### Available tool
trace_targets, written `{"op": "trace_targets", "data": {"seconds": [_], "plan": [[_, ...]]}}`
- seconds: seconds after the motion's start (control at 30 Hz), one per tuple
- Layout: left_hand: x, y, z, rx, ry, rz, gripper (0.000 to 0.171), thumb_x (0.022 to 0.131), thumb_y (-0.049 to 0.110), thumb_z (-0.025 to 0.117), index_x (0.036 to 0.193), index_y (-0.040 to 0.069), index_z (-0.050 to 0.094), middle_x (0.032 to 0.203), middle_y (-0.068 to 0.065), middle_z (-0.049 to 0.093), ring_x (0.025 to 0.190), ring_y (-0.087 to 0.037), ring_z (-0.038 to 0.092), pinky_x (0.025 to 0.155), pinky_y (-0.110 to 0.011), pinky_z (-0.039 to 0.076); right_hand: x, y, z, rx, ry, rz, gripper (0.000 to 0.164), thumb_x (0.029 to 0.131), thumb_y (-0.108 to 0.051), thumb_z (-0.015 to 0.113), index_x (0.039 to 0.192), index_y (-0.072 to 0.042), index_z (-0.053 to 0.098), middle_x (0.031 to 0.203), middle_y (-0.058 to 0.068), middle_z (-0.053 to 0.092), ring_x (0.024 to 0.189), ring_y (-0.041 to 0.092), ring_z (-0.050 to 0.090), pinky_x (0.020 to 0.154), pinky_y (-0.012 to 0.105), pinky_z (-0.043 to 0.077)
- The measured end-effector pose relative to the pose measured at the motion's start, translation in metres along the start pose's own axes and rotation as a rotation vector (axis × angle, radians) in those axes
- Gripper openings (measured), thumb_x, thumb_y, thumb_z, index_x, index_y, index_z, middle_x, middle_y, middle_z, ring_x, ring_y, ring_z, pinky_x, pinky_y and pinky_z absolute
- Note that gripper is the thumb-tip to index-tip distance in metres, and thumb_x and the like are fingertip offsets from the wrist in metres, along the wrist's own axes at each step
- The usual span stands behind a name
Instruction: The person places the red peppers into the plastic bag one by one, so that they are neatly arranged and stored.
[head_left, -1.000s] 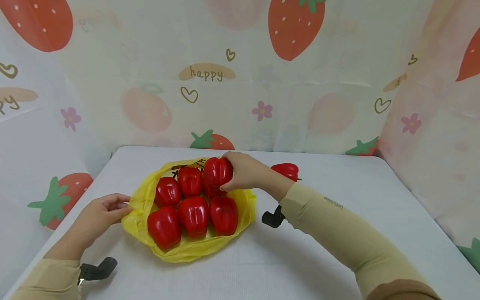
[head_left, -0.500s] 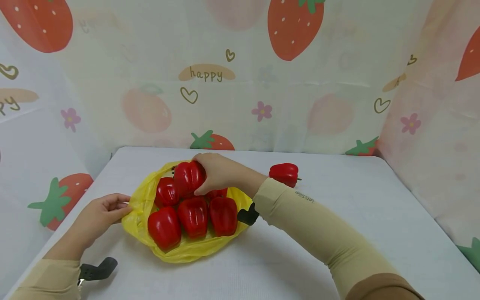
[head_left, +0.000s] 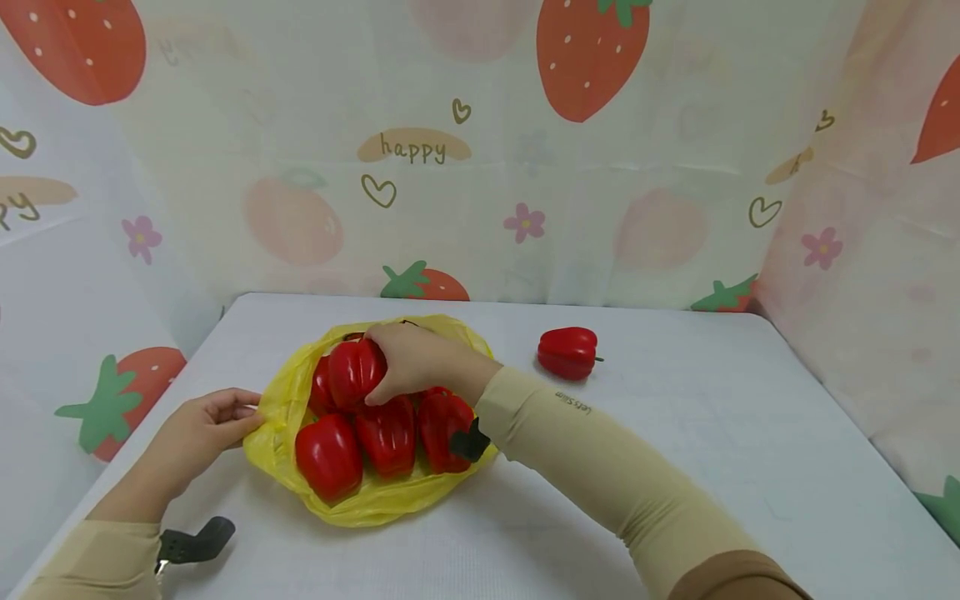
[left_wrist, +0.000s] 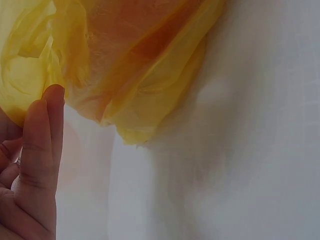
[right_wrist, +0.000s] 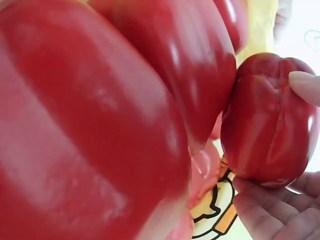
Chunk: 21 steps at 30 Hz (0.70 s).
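Observation:
In the head view a yellow plastic bag (head_left: 390, 512) lies on the table with its mouth spread and several red bell peppers (head_left: 328, 457) inside. My left hand (head_left: 202, 433) pinches the bag's left edge; the left wrist view shows the thin yellow film (left_wrist: 150, 95) between thumb and fingers. Over the back of the bag, my right hand (head_left: 420, 358) grips one bell pepper (head_left: 356, 372), on top of others. The right wrist view has the thumb on one end of this pepper (right_wrist: 272, 125) and fingers (right_wrist: 260, 215) below. Part of the back row is hidden behind the right hand.
One more red bell pepper (head_left: 567, 352) lies on its side on the white table (head_left: 675, 433), right of the bag, stem pointing right. Behind the table hangs a strawberry-print cloth (head_left: 480, 217). A black wrist camera (head_left: 469, 442) overlaps the front right pepper in the head view.
My right hand has carried its pepper left and lower across the bag. The lone pepper on the right, partly covered by the arm before, now shows whole. The left hand stays put.

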<state>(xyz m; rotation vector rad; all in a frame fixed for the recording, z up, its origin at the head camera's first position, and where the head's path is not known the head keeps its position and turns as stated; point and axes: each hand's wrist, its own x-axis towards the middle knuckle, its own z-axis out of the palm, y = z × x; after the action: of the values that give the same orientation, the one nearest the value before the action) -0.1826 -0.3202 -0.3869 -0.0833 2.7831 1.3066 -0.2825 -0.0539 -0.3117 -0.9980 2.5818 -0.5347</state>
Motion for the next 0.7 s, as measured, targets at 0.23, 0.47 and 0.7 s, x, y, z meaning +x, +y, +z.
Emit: {"op": "trace_targets", "data": {"seconds": [0.23,0.47,0.7], "plan": [[0.000,0.001,0.001,0.006,0.004,-0.006,0.054,0.087,0.044,0.057,0.122,0.003,0.052,0.101,-0.011,0.063,0.089,-0.020,0.061,0.076,-0.031,0.054,0.008,-0.002,0.002,0.015,0.007,0.034,0.057,0.069,-0.037,0.078,0.112,-0.020,0.045,0.100,-0.010,0.053,0.092,0.008,0.050,0.069,0.024,0.051],[-0.001,0.001,0.001,0.005,0.005,-0.009,0.054,0.087,0.044,0.057,0.122,0.003,0.052,0.100,-0.011,0.063,0.089,-0.020,0.061,0.076,-0.031,0.054,0.014,-0.003,0.006,0.013,-0.013,0.031,0.060,0.071,-0.040,0.076,0.117,-0.019,0.044,0.103,-0.009,0.052,0.094,0.007,0.049,0.072,0.023,0.050],[-0.001,0.000,-0.001,0.003,0.000,-0.008,0.053,0.087,0.044,0.057,0.122,0.003,0.052,0.099,-0.010,0.063,0.088,-0.019,0.061,0.075,-0.030,0.054,0.015,-0.003,0.009,-0.019,-0.025,0.021,0.062,0.072,-0.042,0.074,0.121,-0.018,0.044,0.107,-0.008,0.051,0.096,0.007,0.048,0.073,0.022,0.050]]}}
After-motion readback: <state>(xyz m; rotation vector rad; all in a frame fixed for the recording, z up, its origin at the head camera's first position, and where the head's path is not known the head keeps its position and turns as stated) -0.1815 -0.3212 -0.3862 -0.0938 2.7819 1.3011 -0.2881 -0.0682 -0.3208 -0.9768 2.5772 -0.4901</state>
